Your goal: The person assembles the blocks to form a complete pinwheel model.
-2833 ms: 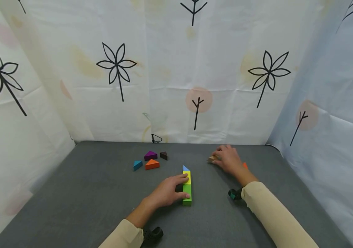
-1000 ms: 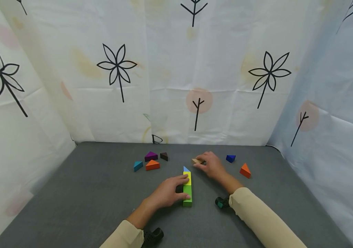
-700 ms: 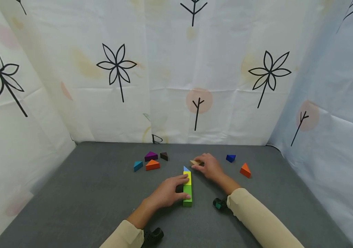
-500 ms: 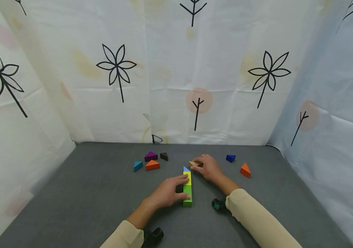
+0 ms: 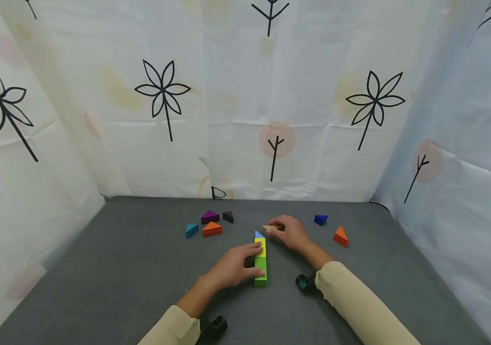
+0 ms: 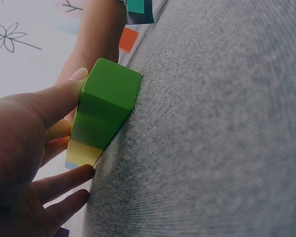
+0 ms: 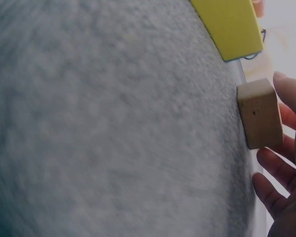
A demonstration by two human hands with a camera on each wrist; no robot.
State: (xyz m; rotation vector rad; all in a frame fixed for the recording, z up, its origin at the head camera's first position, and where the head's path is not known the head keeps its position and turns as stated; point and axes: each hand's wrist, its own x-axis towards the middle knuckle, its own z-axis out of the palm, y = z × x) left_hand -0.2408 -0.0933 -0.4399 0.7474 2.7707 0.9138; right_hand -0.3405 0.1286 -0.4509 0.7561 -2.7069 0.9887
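In the head view, a row on the grey table has a green block (image 5: 261,264) nearest, a yellow block (image 5: 260,241) behind it and a light blue triangular tip (image 5: 258,234) at the far end. My left hand (image 5: 230,267) rests on the row from the left, thumb on the green block, a fingertip on the yellow one. Just beyond the row, to its right, my right hand (image 5: 290,233) pinches a plain wooden block (image 5: 268,228) with a pointed end. The right wrist view shows this wooden block (image 7: 260,116) on the cloth, apart from the yellow block (image 7: 232,29).
Back left lie a purple (image 5: 210,217), a dark brown (image 5: 228,217), a teal (image 5: 191,230) and an orange triangular block (image 5: 212,229). At the right are a dark blue triangular block (image 5: 320,220) and an orange-red one (image 5: 341,236). A patterned white curtain (image 5: 236,110) stands behind the table.
My right hand has brought the wooden block leftward to near the row's far end, uncovering the dark blue block. It has hardly moved in the last half second. My left hand has stayed put.
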